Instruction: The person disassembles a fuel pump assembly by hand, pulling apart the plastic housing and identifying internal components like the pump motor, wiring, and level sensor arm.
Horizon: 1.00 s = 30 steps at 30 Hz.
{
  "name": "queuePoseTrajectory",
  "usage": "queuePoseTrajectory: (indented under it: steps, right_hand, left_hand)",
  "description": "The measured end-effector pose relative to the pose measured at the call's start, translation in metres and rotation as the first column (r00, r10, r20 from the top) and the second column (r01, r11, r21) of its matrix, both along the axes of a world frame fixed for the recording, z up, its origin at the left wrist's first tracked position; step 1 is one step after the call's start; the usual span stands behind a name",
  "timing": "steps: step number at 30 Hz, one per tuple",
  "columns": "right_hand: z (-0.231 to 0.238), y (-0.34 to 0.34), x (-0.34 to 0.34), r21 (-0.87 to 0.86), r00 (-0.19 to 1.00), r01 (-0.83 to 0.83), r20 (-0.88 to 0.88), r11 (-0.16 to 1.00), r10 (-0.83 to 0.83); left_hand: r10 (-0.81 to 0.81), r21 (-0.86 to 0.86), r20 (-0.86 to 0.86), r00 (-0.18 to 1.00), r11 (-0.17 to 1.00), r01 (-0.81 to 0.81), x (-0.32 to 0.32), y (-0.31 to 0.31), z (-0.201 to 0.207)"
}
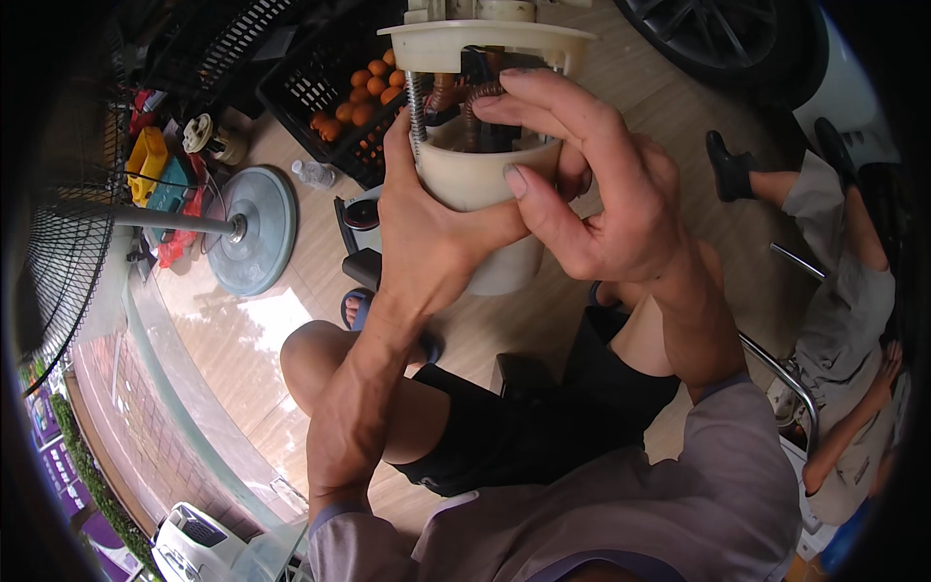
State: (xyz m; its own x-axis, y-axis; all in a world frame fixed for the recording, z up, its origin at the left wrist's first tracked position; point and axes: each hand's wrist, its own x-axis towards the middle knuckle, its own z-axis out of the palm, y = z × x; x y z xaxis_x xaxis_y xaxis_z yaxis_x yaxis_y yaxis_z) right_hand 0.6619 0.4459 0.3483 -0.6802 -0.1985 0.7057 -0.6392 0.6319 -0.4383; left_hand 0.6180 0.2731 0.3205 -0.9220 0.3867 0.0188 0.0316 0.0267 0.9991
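A cream plastic fuel pump module (485,179) is held upright in front of me, near the top of the view. It has a wide round flange, a metal spring at its left side, brown corrugated hoses and a cup-shaped lower body. My left hand (436,228) is closed around the cup, thumb up along its left side. My right hand (606,184) grips its right side, with the thumb against the cup wall. Its upper fingers reach into the gap under the flange, by a corrugated hose (482,100) and dark parts. Some fingertips are hidden behind the module.
A black crate (291,92) of oranges stands beyond my left hand. Left are a fan's round base (254,233), a clear bottle (313,174), a similar pump unit (215,139) and a yellow container (146,165). A car wheel (722,34) is far right; another person (839,291) sits at right.
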Motion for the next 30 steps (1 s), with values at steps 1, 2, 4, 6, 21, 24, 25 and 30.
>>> queuePoseTrajectory:
  steps: [1,2,4,6,21,24,25,30]
  right_hand:
    - [0.000,-0.001,0.000,0.012,1.000,0.011,-0.027,1.000,-0.011]
    - [0.000,-0.003,-0.001,0.017,0.999,0.016,-0.039,1.000,-0.015]
    - [-0.001,-0.005,0.000,-0.021,0.999,0.011,-0.037,1.000,-0.012]
    - [-0.002,-0.008,0.000,-0.063,1.000,0.000,-0.020,0.998,-0.002]
    - [-0.002,-0.012,0.003,-0.001,0.993,0.115,-0.011,0.993,-0.115]
    - [-0.009,-0.008,0.003,-0.006,0.988,0.150,-0.030,0.989,-0.150]
    - [-0.010,-0.010,0.001,-0.091,0.989,0.144,-0.021,0.985,-0.147]
    - [0.001,-0.008,0.004,-0.034,0.977,0.211,-0.028,0.977,-0.212]
  left_hand:
    - [0.002,0.000,0.001,1.000,1.000,-0.002,0.000,-0.001,0.000]
    - [0.006,0.019,-0.014,1.000,1.000,-0.006,0.000,-0.002,0.001]
    - [0.013,0.038,-0.028,1.000,0.999,-0.012,0.000,-0.004,0.003]
    - [0.047,0.049,-0.099,0.994,0.998,-0.043,0.000,-0.005,0.004]
    - [0.100,0.048,-0.236,0.967,0.995,-0.091,-0.005,0.002,-0.003]
    - [0.123,-0.004,-0.271,0.955,0.992,-0.129,-0.004,0.009,-0.006]
    - [0.141,0.003,-0.258,0.956,0.989,-0.145,-0.003,0.011,-0.007]
    - [0.149,-0.029,-0.347,0.926,0.985,-0.170,0.002,0.013,0.000]
